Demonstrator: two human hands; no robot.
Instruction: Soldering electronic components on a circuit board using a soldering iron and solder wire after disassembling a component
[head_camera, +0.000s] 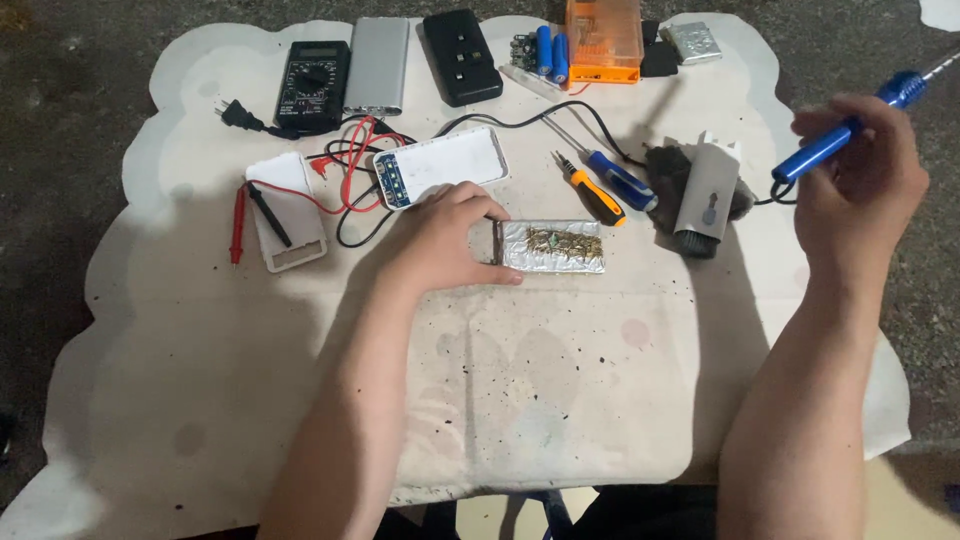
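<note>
My left hand (452, 238) rests on the white mat (520, 380) and grips the left end of a silver foil-wrapped battery pack (553, 247) with brownish residue on top. My right hand (862, 190) is raised at the right edge of the mat, shut on a blue-handled soldering iron (850, 125) whose tip points up and to the right, away from the pack. Its black cord (590, 115) trails across the mat to the left.
A white power bank shell (440, 166) lies just above my left hand. Two screwdrivers (605, 185), a grey brush (703, 198), a black multimeter (312, 85) with red leads, a white cover (287, 210), a silver case (377, 64), a black case (461, 56), blue cells (551, 54) and an orange box (603, 40) sit behind.
</note>
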